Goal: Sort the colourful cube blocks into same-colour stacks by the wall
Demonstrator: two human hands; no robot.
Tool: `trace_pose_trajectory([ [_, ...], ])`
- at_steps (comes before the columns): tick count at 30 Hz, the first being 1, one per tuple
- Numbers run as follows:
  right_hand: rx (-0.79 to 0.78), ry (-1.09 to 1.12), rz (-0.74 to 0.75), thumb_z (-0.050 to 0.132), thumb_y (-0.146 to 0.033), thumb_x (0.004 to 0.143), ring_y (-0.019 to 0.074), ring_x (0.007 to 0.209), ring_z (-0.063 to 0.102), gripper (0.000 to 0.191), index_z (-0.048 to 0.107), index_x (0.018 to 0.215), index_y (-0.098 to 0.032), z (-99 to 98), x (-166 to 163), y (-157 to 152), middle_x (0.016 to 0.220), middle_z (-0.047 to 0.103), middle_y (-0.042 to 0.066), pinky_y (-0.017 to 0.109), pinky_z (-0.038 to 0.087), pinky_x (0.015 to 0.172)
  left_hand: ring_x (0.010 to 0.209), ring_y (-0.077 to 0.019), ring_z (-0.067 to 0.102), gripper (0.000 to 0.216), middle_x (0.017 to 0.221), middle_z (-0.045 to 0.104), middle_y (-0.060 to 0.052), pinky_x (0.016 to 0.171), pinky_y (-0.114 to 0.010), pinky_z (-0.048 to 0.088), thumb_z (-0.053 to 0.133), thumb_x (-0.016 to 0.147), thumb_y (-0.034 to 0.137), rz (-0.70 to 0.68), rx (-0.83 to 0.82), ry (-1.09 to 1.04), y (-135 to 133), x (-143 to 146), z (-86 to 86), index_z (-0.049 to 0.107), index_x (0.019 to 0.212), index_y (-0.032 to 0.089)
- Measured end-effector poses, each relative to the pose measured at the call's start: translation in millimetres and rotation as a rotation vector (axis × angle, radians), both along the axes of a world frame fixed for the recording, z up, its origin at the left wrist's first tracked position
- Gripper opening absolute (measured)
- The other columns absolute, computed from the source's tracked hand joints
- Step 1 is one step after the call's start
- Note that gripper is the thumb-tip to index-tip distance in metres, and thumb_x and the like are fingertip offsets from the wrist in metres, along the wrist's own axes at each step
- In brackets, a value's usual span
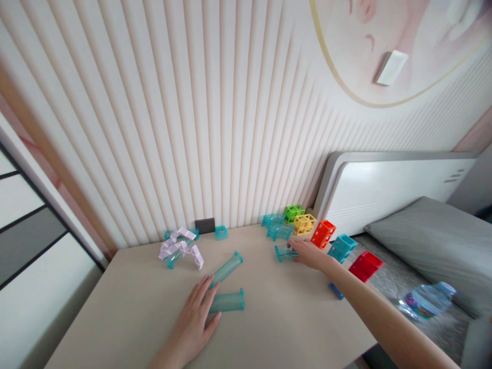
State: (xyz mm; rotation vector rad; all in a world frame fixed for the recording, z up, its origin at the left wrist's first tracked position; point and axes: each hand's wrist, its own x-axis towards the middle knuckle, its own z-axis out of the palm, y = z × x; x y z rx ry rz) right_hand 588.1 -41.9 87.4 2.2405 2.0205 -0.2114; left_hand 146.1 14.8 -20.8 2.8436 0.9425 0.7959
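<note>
From my remote seat, I see the left hand lying flat on the pale table, fingers loose and extended, tips against a teal tube. A second tube lies just beyond. The right hand reaches a curved teal track piece near the wall, fingertips touching it; whether they clasp it I cannot tell. Coloured lattice cubes stand just beside.
</note>
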Motion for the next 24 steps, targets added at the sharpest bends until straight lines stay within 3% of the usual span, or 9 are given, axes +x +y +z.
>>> trace_pose_trajectory([
  [6,0.094,0.013,0.141,0.077,-0.025,0.081,0.0306,0.108,0.069,0.046,0.057,0.123,-0.024,13.7,-48.2,13.9,0.118,0.071,0.011,0.039,0.050,0.091,0.142,-0.0293,0.046,0.061,0.157,0.046,-0.007,0.111,-0.047,0.049,0.060,0.090,0.027,-0.004,0.011,0.013,0.3,0.0,1.1,0.043,0.149,0.029],
  [13,0.159,-0.041,0.265,0.076,-0.022,0.085,0.0281,0.116,0.066,0.051,0.051,0.130,-0.023,16.6,-101.4,91.6,0.120,0.070,0.011,0.038,0.045,0.099,0.142,-0.0299,0.047,0.060,0.156,0.047,-0.008,0.112,-0.048,0.048,0.059,0.090,0.026,-0.013,0.026,0.014,-1.0,0.9,0.9,0.043,0.149,0.027],
  [18,0.137,-0.126,0.265,0.074,-0.024,0.089,0.0270,0.108,0.068,0.046,0.055,0.130,-0.018,9.7,-110.3,144.9,0.116,0.070,0.012,0.042,0.051,0.095,0.143,-0.0297,0.045,0.065,0.158,0.044,-0.008,0.112,-0.050,0.048,0.059,0.090,0.023,-0.007,0.008,0.003,-2.8,1.7,3.2,0.037,0.152,0.029],
  [24,0.110,-0.202,0.269,0.063,-0.036,0.098,0.0238,0.107,0.065,0.036,0.059,0.128,-0.018,1.4,-105.6,171.6,0.129,0.062,0.009,0.045,0.057,0.090,0.144,-0.0298,0.044,0.069,0.159,0.044,-0.007,0.110,-0.052,0.049,0.060,0.087,0.018,0.002,-0.038,0.012,-4.2,2.7,5.0,0.037,0.151,0.030],
])
